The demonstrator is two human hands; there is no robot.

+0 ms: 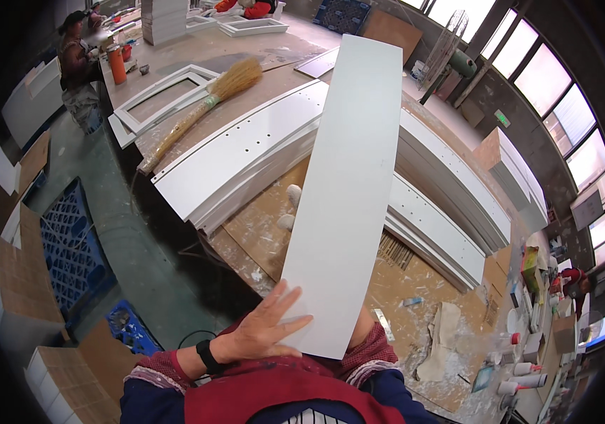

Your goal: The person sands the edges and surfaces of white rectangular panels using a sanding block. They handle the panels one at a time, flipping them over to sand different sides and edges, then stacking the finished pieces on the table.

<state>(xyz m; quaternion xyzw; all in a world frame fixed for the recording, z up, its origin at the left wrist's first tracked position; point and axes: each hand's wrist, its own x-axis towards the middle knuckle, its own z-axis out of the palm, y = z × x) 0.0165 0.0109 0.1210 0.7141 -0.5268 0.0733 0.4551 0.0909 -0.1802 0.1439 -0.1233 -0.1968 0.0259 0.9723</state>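
Grey-green concrete floor (pixel 133 240), long paint-spattered workbench (pixel 260 226), bright tall windows (pixel 557 99) at right, blue crates (pixel 69 247)

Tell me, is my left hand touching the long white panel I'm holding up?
Touching. The head view shows the left hand spread flat on the long white panel, its fingers overlapping the near end.

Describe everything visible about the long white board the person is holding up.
The long white board is a narrow, flat rectangular panel with a smooth, matte pale finish, looking like painted or laminated wood. No holes show on the face in view. It is raised off the workbench, running from near the person's chest up and away. The left hand lies spread against its lower left edge; the right hand is hidden behind the lower end, only the forearm showing.
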